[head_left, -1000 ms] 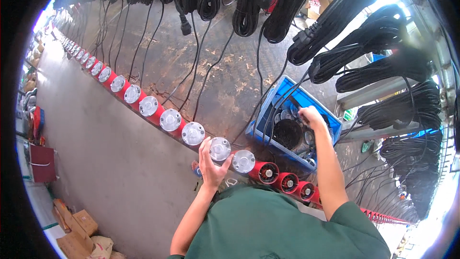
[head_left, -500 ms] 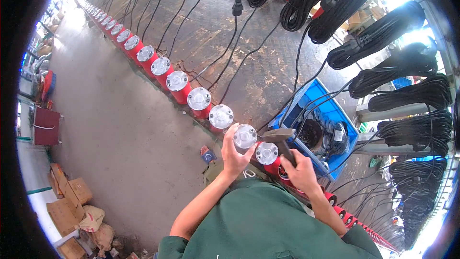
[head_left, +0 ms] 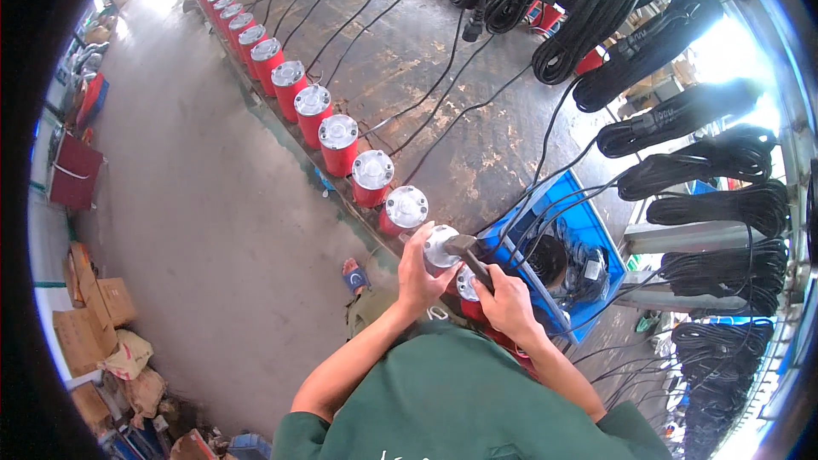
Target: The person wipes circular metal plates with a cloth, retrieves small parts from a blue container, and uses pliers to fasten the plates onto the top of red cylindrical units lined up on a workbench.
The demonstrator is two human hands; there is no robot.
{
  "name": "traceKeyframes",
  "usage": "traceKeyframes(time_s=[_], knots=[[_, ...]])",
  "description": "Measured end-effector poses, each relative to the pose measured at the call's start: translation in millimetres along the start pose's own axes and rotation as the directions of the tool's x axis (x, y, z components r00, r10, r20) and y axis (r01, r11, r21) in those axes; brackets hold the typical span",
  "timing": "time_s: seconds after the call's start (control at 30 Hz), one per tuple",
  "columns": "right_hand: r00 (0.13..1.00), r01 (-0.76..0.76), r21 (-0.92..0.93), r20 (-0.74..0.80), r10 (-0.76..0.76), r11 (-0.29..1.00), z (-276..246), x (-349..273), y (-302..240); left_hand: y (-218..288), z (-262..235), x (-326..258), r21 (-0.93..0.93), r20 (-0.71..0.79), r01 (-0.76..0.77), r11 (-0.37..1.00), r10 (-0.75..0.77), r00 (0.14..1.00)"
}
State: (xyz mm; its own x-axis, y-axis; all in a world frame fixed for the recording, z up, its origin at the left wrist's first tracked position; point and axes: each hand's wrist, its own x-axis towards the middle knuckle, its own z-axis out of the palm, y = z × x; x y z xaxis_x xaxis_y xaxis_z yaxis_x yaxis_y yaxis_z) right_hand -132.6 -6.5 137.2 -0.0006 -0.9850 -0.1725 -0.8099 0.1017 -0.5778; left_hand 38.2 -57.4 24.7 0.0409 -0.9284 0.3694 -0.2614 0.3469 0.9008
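One left hand (head_left: 422, 277) holds a clear-capped red cylinder (head_left: 436, 247), thumb and fingers around its top, in a row of similar cylinders (head_left: 339, 135); right hand (head_left: 509, 302) wraps hammer (head_left: 474, 261) handle, head at cap, contact unclear. Blue crate (head_left: 590, 204) just right.

Between the left hand (head_left: 420, 279) and right hand (head_left: 509, 300), the hammer (head_left: 463, 245) is over 1 cylinder (head_left: 437, 249). Beyond the left hand, more cylinders (head_left: 338, 140) edge the table (head_left: 486, 145). Ahead-right of the right hand sits a bin (head_left: 586, 209), then cable bundles (head_left: 682, 132).
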Motion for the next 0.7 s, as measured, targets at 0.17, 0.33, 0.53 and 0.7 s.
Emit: traceKeyframes(time_s=[0.17,0.33,0.53,0.7], knots=[[0.999,-0.049,0.02,0.009,0.048,0.999,1,2,-8,-2,0,-2,-0.039,-0.011,0.033,0.999,-0.033,0.999],[0.991,-0.107,0.061,0.082,0.102,0.992,0,2,-8,-10,3,-6,-0.042,-0.01,0.054,0.998,-0.054,0.998],[0.994,-0.04,0.056,0.105,0.034,0.998,0,5,-12,-27,11,-7,0.005,-0.014,0.0,1.0,0.0,1.0],[0.994,-0.097,0.074,0.065,0.092,0.992,-10,4,-14,-30,15,-9,-0.029,-0.047,0.002,1.0,-0.004,0.999]])
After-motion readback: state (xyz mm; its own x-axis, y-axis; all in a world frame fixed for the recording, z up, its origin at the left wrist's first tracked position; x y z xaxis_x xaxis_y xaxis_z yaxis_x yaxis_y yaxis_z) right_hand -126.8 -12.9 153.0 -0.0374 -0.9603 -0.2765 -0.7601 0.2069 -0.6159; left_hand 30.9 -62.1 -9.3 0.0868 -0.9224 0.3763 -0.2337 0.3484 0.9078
